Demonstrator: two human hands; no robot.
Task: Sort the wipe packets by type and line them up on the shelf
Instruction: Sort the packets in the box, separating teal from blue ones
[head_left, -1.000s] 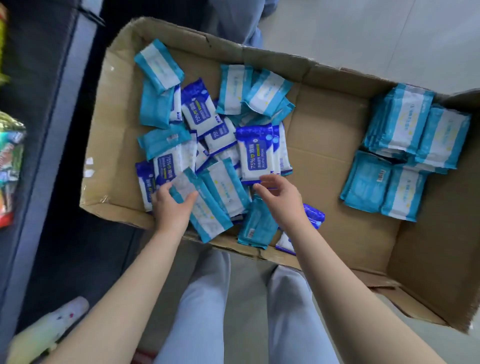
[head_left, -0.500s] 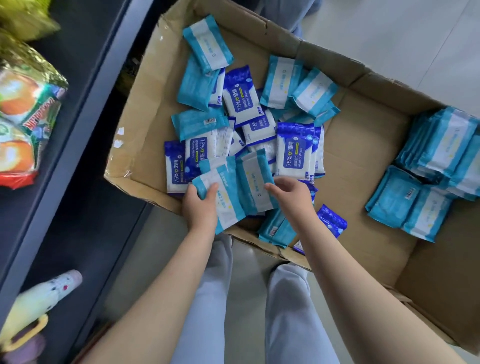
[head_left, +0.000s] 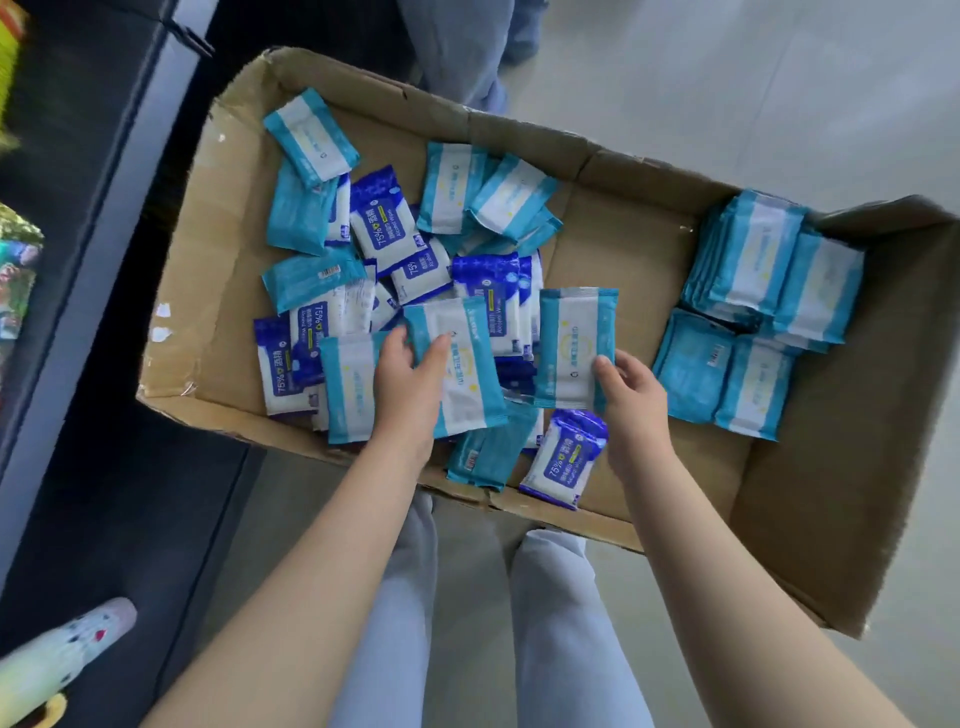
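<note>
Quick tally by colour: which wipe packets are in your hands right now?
Teal-and-white plastic wipe packets: 3 (left hand grips 2, right hand pinches 1)
Dark-blue-and-white plastic alcohol-wipe packets: 0
Total in hands: 3

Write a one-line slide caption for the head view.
Left hand grips one teal packet, right hand another, over a cardboard box of mixed wipe packets.

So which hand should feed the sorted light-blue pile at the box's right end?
Likely right hand: its light-blue packet is nearest the sorted pile. The left hand holds the other packet over the mixed heap, farther off.
</note>
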